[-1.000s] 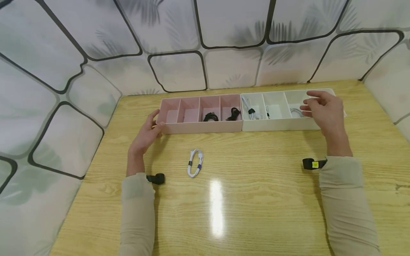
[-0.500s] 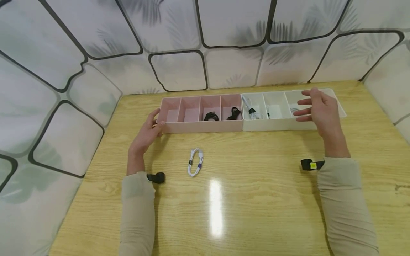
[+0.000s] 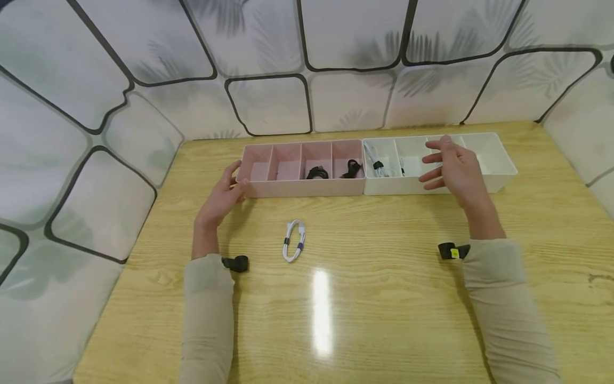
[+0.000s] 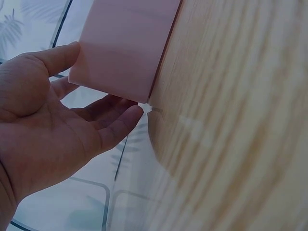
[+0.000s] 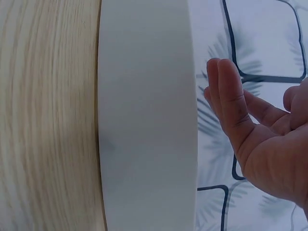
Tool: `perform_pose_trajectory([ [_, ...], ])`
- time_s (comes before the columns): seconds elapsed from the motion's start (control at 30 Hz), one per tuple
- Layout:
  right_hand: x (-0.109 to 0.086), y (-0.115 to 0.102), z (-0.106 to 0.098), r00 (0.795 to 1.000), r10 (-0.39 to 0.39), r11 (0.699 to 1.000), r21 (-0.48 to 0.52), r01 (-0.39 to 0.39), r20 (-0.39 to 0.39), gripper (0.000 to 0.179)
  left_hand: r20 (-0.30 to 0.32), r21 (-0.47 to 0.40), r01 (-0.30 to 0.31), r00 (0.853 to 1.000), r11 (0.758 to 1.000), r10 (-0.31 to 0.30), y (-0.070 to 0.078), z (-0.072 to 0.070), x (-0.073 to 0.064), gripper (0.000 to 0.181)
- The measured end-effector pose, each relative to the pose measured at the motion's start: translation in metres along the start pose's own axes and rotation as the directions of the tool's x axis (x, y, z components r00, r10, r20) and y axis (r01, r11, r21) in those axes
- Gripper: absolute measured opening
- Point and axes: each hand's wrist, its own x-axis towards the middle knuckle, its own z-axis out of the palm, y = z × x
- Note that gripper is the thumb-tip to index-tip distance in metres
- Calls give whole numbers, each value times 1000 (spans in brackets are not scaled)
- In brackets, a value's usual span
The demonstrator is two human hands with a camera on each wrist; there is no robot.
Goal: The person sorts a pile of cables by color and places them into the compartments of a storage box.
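Note:
My left hand (image 3: 220, 197) is at the left end of a pink divided box (image 3: 302, 189). In the left wrist view, the thumb touches the box's edge and the other fingers extend along its end wall. My right hand (image 3: 458, 170) hovers above a white divided box (image 3: 398, 185), fingers spread and nothing in them, covering part of its middle compartments. The right wrist view shows the fingers (image 5: 231, 91) beyond the top edge of the white front wall. Nearer to me, a looped white cable (image 3: 301, 234) with dark ties lies on the table.
Both boxes stand end to end near the patterned backdrop (image 3: 350, 101). Two black coiled cables (image 3: 317, 173) occupy the pink box's right-hand compartments. A white cable (image 3: 378, 166) with a black tie sits in the white box's leftmost compartment. The wooden table (image 3: 384, 277) reflects a bright light.
My right hand has moved left over the white box, its fingers spreading, and has uncovered the rightmost compartment. The left hand stays at the pink box's end.

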Motion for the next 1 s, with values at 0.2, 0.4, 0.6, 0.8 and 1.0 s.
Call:
perform_pose_trajectory([
  [0.2,-5,-6,13,999,-16,1000,-22,17,31,77,-10,1,-29,1000,1000,29,-1,1,2,62],
  [0.4,-11,-13,28,996,-43,998,-40,46,73,76,-16,6,-26,1000,1000,26,-2,2,4,61],
  [0.6,-16,-20,44,989,-65,995,-69,75,134,72,-18,12,-22,1000,1000,23,0,2,4,62],
  [0.8,-23,-26,60,975,-96,985,-121,122,203,65,-12,-1,-4,1000,1000,4,2,1,3,63],
  [1.0,-26,-29,72,954,-118,975,-151,165,276,61,-20,-2,6,1000,1000,-6,0,1,3,63],
])
